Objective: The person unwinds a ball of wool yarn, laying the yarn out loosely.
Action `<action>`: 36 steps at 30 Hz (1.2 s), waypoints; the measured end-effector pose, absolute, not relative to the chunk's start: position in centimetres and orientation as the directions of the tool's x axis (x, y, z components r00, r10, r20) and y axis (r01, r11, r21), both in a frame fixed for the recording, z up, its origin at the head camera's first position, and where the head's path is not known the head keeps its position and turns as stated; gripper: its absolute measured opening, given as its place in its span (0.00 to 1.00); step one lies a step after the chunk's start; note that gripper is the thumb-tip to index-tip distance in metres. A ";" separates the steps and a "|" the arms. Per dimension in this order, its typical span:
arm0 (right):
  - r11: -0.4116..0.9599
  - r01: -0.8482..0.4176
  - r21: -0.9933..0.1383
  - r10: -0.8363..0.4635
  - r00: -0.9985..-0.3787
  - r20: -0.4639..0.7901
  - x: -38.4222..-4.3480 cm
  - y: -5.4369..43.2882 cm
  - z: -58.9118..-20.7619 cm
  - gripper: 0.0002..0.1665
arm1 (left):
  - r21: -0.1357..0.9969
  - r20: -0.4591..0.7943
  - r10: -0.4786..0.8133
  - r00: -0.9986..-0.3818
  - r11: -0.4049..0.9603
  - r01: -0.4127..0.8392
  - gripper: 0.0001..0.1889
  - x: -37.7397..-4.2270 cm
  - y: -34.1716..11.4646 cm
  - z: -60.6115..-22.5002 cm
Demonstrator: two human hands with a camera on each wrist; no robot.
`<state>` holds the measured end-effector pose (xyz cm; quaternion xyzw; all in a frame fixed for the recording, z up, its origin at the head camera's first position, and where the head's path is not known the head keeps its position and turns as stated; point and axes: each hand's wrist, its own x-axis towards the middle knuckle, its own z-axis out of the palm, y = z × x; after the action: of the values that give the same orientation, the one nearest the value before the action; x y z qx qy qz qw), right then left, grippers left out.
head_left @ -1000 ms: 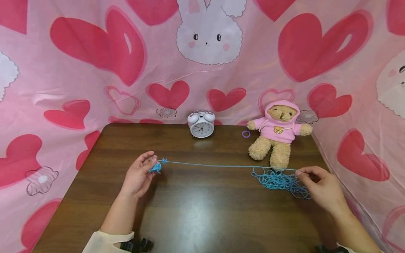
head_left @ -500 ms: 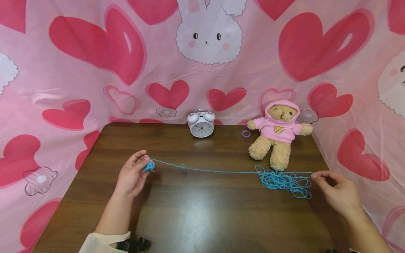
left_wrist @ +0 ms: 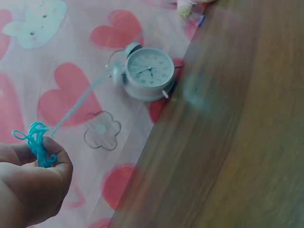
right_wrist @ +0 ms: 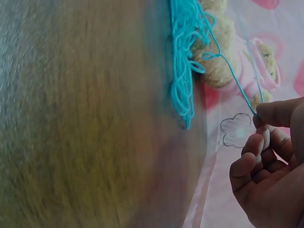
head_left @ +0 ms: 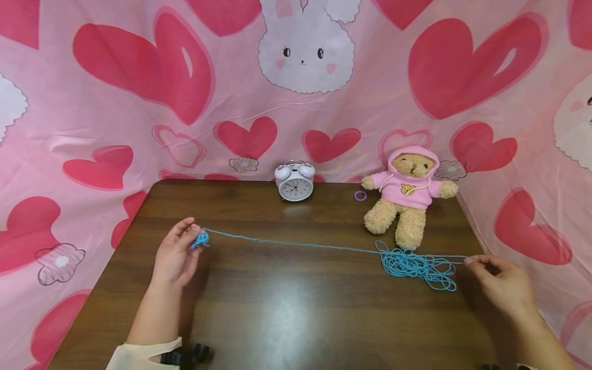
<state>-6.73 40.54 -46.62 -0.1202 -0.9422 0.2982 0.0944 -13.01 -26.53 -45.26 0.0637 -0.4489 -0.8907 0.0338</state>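
Note:
A small wound bundle of blue yarn (head_left: 201, 239) is pinched between the thumb and fingers of my left hand (head_left: 176, 254), raised over the left of the table. From that bundle (left_wrist: 39, 145) a single strand (head_left: 296, 244) runs nearly straight across to the right. My right hand (head_left: 501, 285) pinches the yarn between thumb and fingertip, as the right wrist view also shows at the thumb (right_wrist: 278, 111). Between the hands, closer to the right one, a loose tangle of the same yarn (head_left: 411, 264) lies on the table at the teddy bear's feet.
A teddy bear (head_left: 407, 192) in a pink hoodie sits at the back right. Left of it lies a purple ring (head_left: 360, 196). A white alarm clock (head_left: 294, 181) stands at the back of the brown table (head_left: 277, 318). Pink printed cloth (head_left: 300, 108) hangs behind and at both sides.
My left hand has moved left with the bundle, and my right hand has moved right. The strand between them is longer; a knotted loop near the left hand has opened out.

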 end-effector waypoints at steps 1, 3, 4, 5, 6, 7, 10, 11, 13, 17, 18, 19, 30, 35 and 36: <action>0.792 0.169 -0.586 0.281 -0.954 0.105 -6.8 40.6 -46.7 0.21 | 0.795 -0.084 -0.132 -0.988 -0.607 0.014 0.09 -13.0 -26.8 -45.2; 0.790 0.176 -0.587 0.282 -0.955 0.093 -6.9 40.8 -46.8 0.22 | 0.775 -0.081 -0.155 -0.985 -0.630 0.035 0.09 -12.9 -27.2 -45.0; 0.790 0.179 -0.587 0.282 -0.955 0.087 -6.9 40.9 -46.9 0.22 | 0.763 -0.080 -0.164 -0.983 -0.645 0.046 0.09 -12.8 -27.4 -44.9; 0.790 0.182 -0.585 0.282 -0.956 0.083 -7.0 41.0 -46.9 0.22 | 0.753 -0.079 -0.173 -0.982 -0.655 0.055 0.09 -12.8 -27.6 -44.8; 0.790 0.185 -0.584 0.283 -0.956 0.081 -7.0 41.1 -47.0 0.22 | 0.746 -0.080 -0.181 -0.980 -0.663 0.062 0.09 -12.7 -27.8 -44.8; 0.793 0.185 -0.580 0.281 -0.956 0.080 -7.1 41.2 -47.1 0.21 | 0.742 -0.080 -0.187 -0.979 -0.667 0.067 0.09 -12.7 -27.9 -44.8; 0.805 0.177 -0.566 0.267 -0.960 0.079 -7.4 41.3 -47.5 0.20 | 0.736 -0.078 -0.190 -0.979 -0.673 0.072 0.09 -12.6 -28.0 -44.9; 0.809 0.175 -0.561 0.261 -0.962 0.077 -7.6 41.3 -47.7 0.19 | 0.734 -0.077 -0.186 -0.980 -0.675 0.070 0.09 -12.6 -28.0 -44.9; 0.821 0.166 -0.546 0.242 -0.968 0.069 -8.0 41.3 -48.1 0.18 | 0.732 -0.070 -0.169 -0.983 -0.678 0.064 0.10 -12.7 -28.0 -45.0; 0.846 0.159 -0.508 0.197 -0.980 0.023 -8.7 41.0 -48.6 0.19 | 0.739 -0.061 -0.130 -0.990 -0.673 0.043 0.10 -12.8 -27.6 -45.2; 0.852 0.156 -0.499 0.185 -0.983 0.008 -8.9 40.9 -48.7 0.20 | 0.743 -0.061 -0.122 -0.991 -0.668 0.037 0.10 -12.8 -27.5 -45.2; 0.856 0.155 -0.493 0.173 -0.985 -0.010 -9.0 40.9 -48.7 0.21 | 0.749 -0.062 -0.116 -0.991 -0.662 0.031 0.10 -12.8 -27.4 -45.2; 0.888 0.170 -0.426 0.111 -0.981 -0.161 -9.9 41.4 -48.2 0.29 | 0.769 -0.065 -0.068 -0.996 -0.639 -0.006 0.11 -13.2 -25.9 -45.6; 0.885 0.167 -0.436 0.114 -0.983 -0.146 -9.8 41.8 -48.3 0.27 | 0.777 -0.070 -0.055 -0.996 -0.630 -0.020 0.11 -13.4 -25.3 -45.8; 0.883 0.169 -0.437 0.120 -0.983 -0.138 -9.7 41.8 -48.3 0.27 | 0.780 -0.070 -0.054 -0.996 -0.626 -0.022 0.11 -13.4 -25.2 -45.9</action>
<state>-9.68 41.85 -48.30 -0.0747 -0.9689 0.2299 -0.0535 -13.45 -25.24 -45.87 0.0434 -0.4325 -0.9005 0.0089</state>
